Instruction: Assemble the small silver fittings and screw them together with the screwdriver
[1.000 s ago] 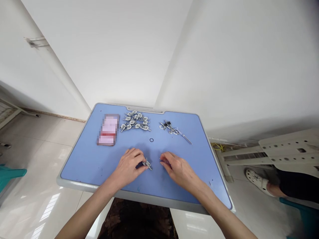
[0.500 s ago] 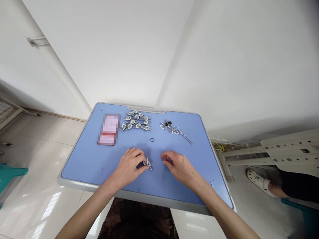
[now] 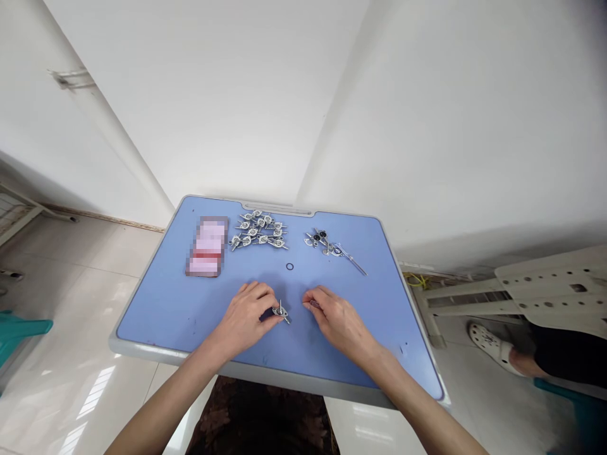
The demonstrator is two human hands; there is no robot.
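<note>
Between the thumb and fingers of my left hand (image 3: 253, 314) is a small metal fitting (image 3: 281, 311) with a flange and a thin pin standing up from it. My right hand (image 3: 334, 314) is closed in a pinch just to the right, apart from the fitting; whatever its fingertips hold is too small and covered to name. A black rubber ring (image 3: 289, 266) lies flat on the blue table (image 3: 190, 316) beyond my hands.
Several similar metal fittings (image 3: 260, 230) form a cluster at the back. Right of them sits a smaller pile of metal parts (image 3: 325, 240) beside a thin screwdriver-like tool (image 3: 353, 259). A blurred pink rectangular object (image 3: 207, 246) lies at left. A person's foot in a white clog (image 3: 490, 344) is at right.
My right hand has shifted slightly left toward the fitting, its fingertips drawn closer together. My left hand and the fitting stay in place.
</note>
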